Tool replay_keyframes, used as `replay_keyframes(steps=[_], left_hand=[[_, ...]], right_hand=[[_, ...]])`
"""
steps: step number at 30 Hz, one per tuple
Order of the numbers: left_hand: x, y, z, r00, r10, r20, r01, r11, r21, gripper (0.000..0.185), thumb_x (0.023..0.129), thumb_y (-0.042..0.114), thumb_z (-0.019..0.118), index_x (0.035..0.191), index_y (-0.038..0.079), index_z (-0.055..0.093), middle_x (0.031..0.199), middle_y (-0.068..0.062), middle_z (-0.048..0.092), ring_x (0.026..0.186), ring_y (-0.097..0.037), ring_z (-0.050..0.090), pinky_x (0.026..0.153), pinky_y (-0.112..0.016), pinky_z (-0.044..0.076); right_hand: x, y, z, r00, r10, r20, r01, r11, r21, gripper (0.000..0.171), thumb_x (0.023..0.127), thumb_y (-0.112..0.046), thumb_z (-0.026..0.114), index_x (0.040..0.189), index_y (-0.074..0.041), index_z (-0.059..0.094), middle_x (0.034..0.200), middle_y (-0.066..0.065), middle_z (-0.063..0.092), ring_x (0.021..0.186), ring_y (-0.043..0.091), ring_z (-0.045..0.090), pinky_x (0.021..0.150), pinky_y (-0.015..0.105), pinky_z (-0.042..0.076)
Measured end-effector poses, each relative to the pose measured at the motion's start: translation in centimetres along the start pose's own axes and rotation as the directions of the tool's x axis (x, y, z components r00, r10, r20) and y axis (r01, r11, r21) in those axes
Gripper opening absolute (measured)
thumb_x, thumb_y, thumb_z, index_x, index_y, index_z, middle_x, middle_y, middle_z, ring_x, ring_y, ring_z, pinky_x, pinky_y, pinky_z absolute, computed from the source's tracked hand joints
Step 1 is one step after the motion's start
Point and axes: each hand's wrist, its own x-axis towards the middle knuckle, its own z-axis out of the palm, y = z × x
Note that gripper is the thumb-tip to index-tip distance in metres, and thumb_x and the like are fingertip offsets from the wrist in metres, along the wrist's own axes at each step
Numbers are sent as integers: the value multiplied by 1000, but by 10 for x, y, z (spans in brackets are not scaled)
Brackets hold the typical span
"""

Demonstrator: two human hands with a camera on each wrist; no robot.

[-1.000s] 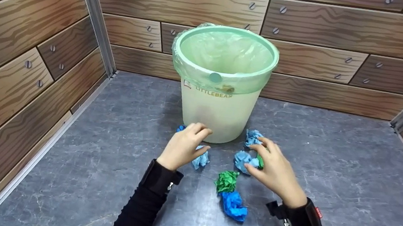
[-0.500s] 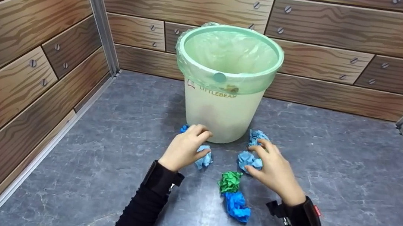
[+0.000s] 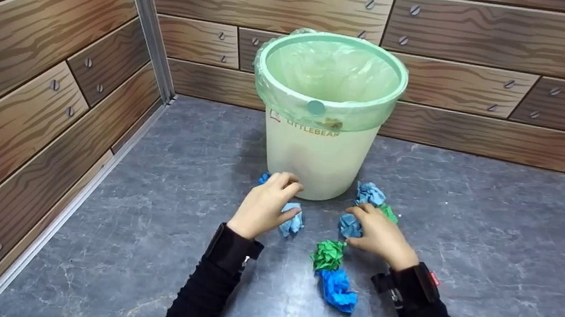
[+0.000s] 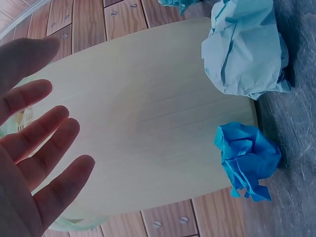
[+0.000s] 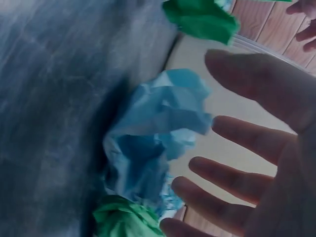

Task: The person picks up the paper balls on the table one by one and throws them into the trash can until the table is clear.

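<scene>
From the head camera, your left hand (image 3: 263, 205) hovers low over the grey floor (image 3: 489, 243), just in front of the pale green bin (image 3: 325, 110). A light blue paper ball (image 3: 291, 221) sits at its thumb side, touching or nearly so, and a bright blue scrap (image 3: 263, 178) peeks out beyond the fingertips, against the bin's foot. Your right hand (image 3: 382, 236) lies over another light blue ball (image 3: 350, 225), fingers bent down toward it; whether they pinch it you cannot tell from here. Beyond that hand lie a further light blue ball (image 3: 370, 193) and a green scrap (image 3: 388, 212). Nearer you, between the wrists, a green ball (image 3: 328, 254) touches a bright blue ball (image 3: 338, 289).

From the left wrist, your fingers (image 4: 47, 148) are spread and relaxed, holding nothing, with the bin wall (image 4: 148, 123) just ahead and the two paper balls (image 4: 247, 49) (image 4: 246, 159) well off to the side.

From the right wrist, your fingers (image 5: 237, 180) are also spread, close beside the light blue ball (image 5: 153, 148) but not closed on it.
</scene>
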Motion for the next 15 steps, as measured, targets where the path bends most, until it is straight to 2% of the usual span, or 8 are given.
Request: replay_keyframes(steps=[5,15], left_hand=[[0,0,1,1000,-4,3,4,1000,-5,30,72,26,55,98,13,48,98,0,40,80,-12,38,58,-20,34],[0,-1,0,1000,-4,2,4,1000,0,30,71,26,56,97,13,48,98,0,40,80,-11,38,59,-20,34]], right_hand=[[4,5,5,998,5,59,-5,1000,7,52,59,-25,66,106,-12,49,104,10,43,93,28,40,72,39,35],[7,6,8,996,-1,92,1,1000,-1,50,59,-18,65,106,-14,50,102,8,46,87,24,45,69,37,37]])
